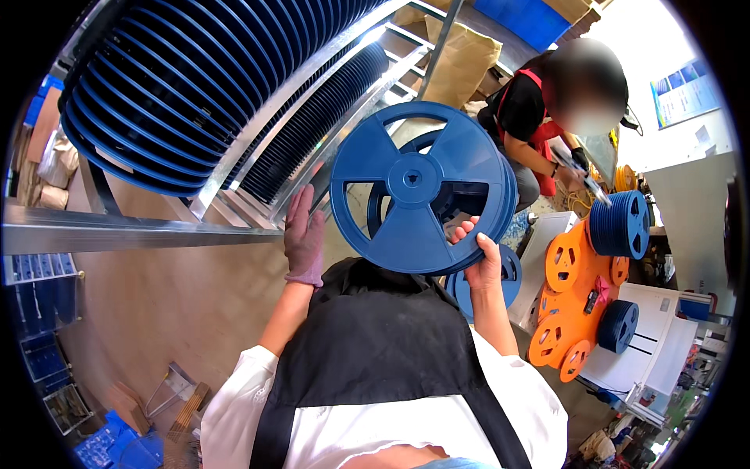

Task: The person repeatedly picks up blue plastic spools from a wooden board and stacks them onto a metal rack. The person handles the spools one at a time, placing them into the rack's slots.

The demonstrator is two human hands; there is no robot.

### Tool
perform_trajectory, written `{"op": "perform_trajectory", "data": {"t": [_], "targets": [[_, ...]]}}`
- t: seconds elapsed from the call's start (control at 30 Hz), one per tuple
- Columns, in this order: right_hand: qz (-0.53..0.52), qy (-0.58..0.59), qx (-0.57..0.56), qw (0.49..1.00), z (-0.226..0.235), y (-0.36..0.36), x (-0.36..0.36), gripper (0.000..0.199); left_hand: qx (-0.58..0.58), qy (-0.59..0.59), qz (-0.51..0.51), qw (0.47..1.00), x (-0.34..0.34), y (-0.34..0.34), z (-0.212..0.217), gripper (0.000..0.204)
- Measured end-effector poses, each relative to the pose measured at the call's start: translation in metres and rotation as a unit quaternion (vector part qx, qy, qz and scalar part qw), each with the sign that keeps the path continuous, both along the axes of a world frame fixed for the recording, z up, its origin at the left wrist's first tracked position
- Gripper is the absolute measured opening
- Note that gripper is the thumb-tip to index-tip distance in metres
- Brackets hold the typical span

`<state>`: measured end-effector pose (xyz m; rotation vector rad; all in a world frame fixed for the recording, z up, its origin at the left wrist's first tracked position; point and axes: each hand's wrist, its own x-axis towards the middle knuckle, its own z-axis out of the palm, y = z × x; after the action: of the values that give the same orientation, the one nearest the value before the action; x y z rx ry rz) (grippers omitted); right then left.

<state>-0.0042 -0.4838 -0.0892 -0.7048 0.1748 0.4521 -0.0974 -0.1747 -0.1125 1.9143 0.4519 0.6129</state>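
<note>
In front of my chest is a blue plastic reel [412,228] with a round hub and wide cut-out windows, its face turned toward me. More blue rims show close behind it, so it may be several reels together. My right hand [486,262], bare, grips the reel at its lower right edge, thumb outside and fingertips showing through a window. To the left, my left hand [303,242] wears a purple-grey glove. Its fingers are stretched upward and it holds nothing, a little apart from the reel's rim and beside the metal rack's end.
A metal rack [141,233] at the left carries long rows of blue reels [180,94]. At the right, a co-worker [522,113] bends near an orange stand [574,301] holding blue reels [619,224]. Another blue reel [512,275] is below my right hand. Blue bins [117,442] lie lower left.
</note>
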Motion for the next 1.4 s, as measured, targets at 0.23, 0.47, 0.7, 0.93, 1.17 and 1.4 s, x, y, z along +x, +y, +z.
{"op": "perform_trajectory", "data": {"t": [0.23,0.47,0.7,0.93,1.17,1.4], "targets": [[-0.067,0.035,-0.019,0.997,-0.004,0.002,-0.004,0.046,-0.046,-0.061,-0.036,0.996,0.021,-0.004,0.018,0.046],[0.035,-0.024,-0.146,0.988,0.037,0.038,-0.011,0.049,-0.108,0.285,-0.129,0.944,0.065,-0.058,-0.001,0.093],[0.092,-0.1,-0.295,0.946,0.028,0.044,-0.014,0.039,-0.589,0.166,-0.168,0.773,0.062,-0.087,-0.025,0.057],[-0.019,0.038,-0.326,0.944,-0.012,-0.007,-0.002,0.035,-0.799,0.008,-0.291,0.526,0.046,-0.051,-0.027,0.066],[-0.126,0.075,-0.281,0.948,-0.022,-0.045,-0.003,0.037,-0.849,0.033,-0.247,0.466,0.046,-0.056,-0.015,0.076],[-0.22,0.063,-0.237,0.944,-0.021,-0.08,-0.008,0.044,-0.813,0.026,-0.259,0.522,0.055,-0.064,-0.009,0.079]]}}
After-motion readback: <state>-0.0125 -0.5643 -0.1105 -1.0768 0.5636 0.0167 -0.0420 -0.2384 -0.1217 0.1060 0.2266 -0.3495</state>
